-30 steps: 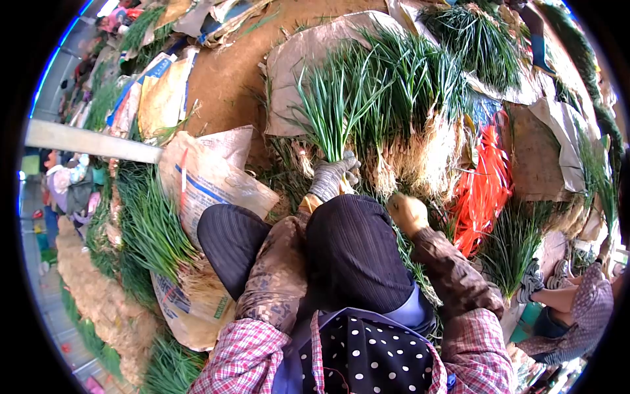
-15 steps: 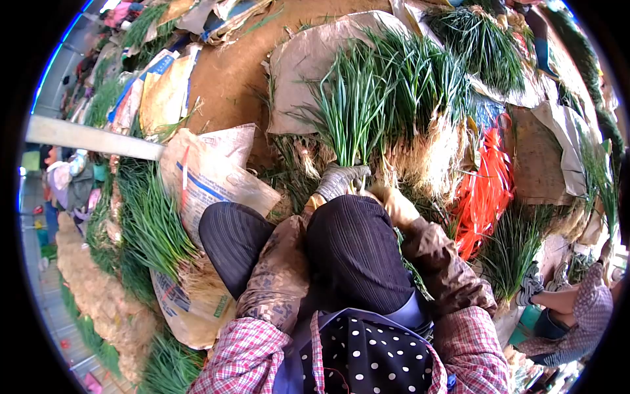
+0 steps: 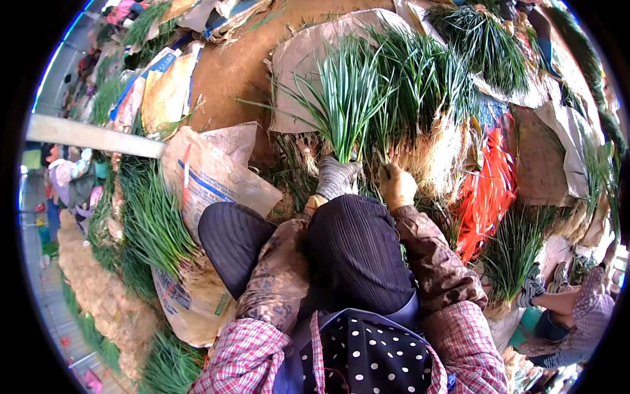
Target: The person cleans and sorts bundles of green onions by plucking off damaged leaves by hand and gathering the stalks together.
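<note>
My left hand (image 3: 338, 177), in a grey knit glove, is wrapped round the lower stems of an upright bunch of green onion plants (image 3: 348, 98). Just to its right, my right hand (image 3: 397, 186), in a yellowish glove, has its fingers pinched at the stem bases of a few plants on the edge of the pile. That pile of green onions (image 3: 426, 79) leans back on a pale sack sheet (image 3: 298, 79), its long straw-coloured roots (image 3: 436, 154) facing me. My knees partly hide the space below both hands.
Red plastic ties (image 3: 485, 197) hang right of the pile. A printed paper sack (image 3: 210, 171) lies to the left, beside more green onions (image 3: 154, 223). A pale bar (image 3: 95, 136) juts in from the left. Another person (image 3: 574, 315) sits at the lower right.
My right hand has moved from behind my knee, close by the left hand, to the pile's stems on the right. The bunch in my left hand has tilted and fanned left.
</note>
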`<state>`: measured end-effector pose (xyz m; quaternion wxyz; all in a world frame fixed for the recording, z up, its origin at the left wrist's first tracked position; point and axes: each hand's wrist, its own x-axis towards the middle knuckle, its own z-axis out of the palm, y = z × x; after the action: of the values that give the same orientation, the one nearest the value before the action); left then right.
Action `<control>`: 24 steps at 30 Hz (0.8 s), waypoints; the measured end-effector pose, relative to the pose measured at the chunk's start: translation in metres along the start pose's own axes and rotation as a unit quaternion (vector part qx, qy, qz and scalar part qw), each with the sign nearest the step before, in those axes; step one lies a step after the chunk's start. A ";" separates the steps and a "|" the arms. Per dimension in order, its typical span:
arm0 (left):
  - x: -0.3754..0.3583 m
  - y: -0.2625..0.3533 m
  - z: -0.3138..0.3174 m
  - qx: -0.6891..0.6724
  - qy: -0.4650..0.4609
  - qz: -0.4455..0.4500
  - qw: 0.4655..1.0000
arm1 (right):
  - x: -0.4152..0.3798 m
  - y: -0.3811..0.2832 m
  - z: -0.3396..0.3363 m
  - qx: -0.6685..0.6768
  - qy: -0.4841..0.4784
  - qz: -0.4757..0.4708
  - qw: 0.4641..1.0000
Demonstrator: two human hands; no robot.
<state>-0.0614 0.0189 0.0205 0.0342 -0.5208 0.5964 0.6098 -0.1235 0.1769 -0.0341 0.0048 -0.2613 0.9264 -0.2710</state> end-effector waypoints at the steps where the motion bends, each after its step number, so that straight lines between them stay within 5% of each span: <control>1: -0.032 0.028 -0.009 0.018 -0.011 -0.015 1.000 | 0.016 -0.013 -0.015 -0.013 -0.040 0.049 0.998; 4: -0.033 0.029 -0.011 -0.017 -0.003 0.003 1.000 | 0.067 -0.034 -0.028 -0.146 -0.123 0.098 0.977; 6: -0.015 0.016 -0.016 -0.064 -0.021 0.035 0.997 | 0.091 -0.002 0.005 -0.137 -0.095 0.068 0.984; 11: 0.004 0.018 -0.033 -0.054 -0.005 0.035 0.998 | 0.096 -0.008 -0.045 0.236 -0.002 0.121 0.964; 13: 0.023 0.001 -0.033 -0.071 -0.008 0.074 0.995 | 0.084 0.040 0.008 0.032 -0.002 -0.069 0.997; 18: 0.016 0.004 -0.038 -0.093 -0.014 0.076 0.993 | 0.073 -0.052 -0.043 -0.140 -0.217 0.112 0.959; 24: 0.015 0.011 -0.040 -0.105 -0.013 0.013 0.994 | 0.078 -0.036 -0.039 -0.022 -0.137 0.074 0.988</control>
<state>-0.0516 -0.0232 0.0285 -0.0211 -0.5059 0.5351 0.6763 -0.1795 0.1325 0.0277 0.1463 -0.2264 0.9395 -0.2113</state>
